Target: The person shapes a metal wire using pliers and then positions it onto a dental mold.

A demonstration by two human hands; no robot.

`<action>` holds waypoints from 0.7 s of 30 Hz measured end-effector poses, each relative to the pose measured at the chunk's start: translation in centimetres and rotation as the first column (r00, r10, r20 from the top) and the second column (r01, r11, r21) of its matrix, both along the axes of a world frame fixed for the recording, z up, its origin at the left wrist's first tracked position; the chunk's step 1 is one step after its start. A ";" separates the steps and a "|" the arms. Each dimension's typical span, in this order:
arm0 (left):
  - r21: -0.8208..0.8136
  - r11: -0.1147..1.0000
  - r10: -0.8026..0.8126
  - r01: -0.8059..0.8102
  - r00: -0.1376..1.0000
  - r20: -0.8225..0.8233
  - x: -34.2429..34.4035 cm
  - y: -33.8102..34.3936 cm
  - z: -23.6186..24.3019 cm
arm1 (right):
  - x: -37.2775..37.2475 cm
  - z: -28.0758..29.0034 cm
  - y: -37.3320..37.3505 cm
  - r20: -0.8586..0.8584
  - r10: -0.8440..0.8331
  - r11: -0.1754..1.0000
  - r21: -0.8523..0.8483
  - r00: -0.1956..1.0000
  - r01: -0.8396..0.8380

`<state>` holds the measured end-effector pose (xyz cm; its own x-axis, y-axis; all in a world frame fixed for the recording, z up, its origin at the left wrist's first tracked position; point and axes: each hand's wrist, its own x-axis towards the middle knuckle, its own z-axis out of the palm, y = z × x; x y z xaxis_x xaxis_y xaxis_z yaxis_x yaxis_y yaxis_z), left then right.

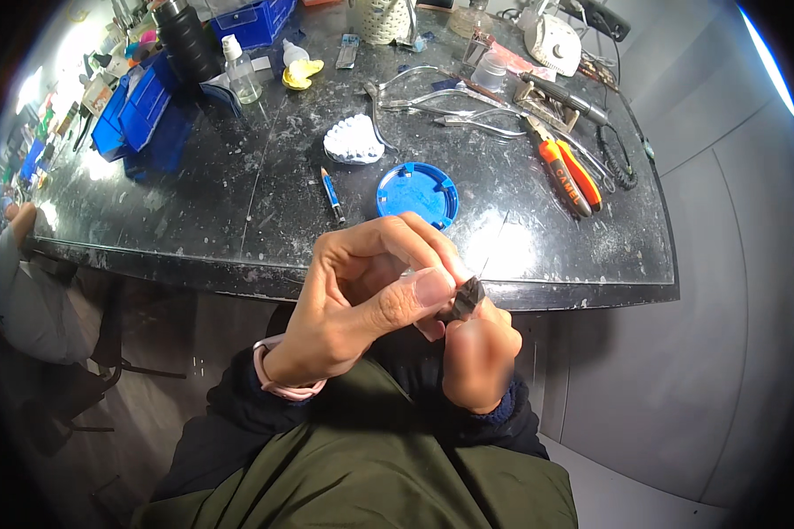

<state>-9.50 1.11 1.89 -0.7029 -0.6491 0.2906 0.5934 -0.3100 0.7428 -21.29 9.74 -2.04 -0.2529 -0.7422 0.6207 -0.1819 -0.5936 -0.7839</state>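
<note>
My left hand (353, 304), with a pink band at the wrist, pinches thumb and fingers together beside the dark metal jaws (468, 298) of what look like small pliers. A thin wire (490, 251) sticks up from this spot; its other end is hidden by my fingers. Wrapped round the dark tool, my right hand (481, 361) is closed and partly blurred, hiding the handles. Just beyond my hands a round blue plastic lid (419, 196) lies on the black table (282, 234). Farther off are a short blue pencil (332, 196) and a white plaster dental cast (354, 139).
Several metal pliers (481, 123) lie at the back, with orange-handled pliers (569, 176) and a corded handpiece (565, 99) to their right. Blue bins (137, 110), a black bottle (185, 40) and a spray bottle (241, 72) stand far left. Another person's arm (18, 229) shows at the left edge.
</note>
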 end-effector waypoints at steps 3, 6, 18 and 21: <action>-0.116 0.983 0.142 -0.144 0.990 -0.024 -0.5 0.2 -0.8 | 0.5 -0.4 0.0 -0.027 -0.112 0.993 0.020 0.993 0.113; -0.209 0.959 0.193 -0.190 0.981 -0.009 -0.7 0.0 -1.1 | 0.5 -0.3 0.3 -0.050 -0.136 0.985 0.097 0.989 0.140; -0.223 0.964 0.151 -0.144 0.988 0.017 0.6 -1.8 -0.8 | -0.9 2.4 1.7 0.201 0.313 0.833 0.411 0.928 -0.370; -0.261 0.942 0.223 -0.212 0.975 0.011 0.8 -1.4 -0.9 | -0.6 2.8 1.9 0.235 0.326 0.810 0.431 0.916 -0.399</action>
<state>-8.73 -0.33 1.03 -0.5675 -0.6946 0.4421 0.5932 0.0275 0.8046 -21.90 11.68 0.75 0.0334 -0.9863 0.1617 0.1091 -0.1573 -0.9815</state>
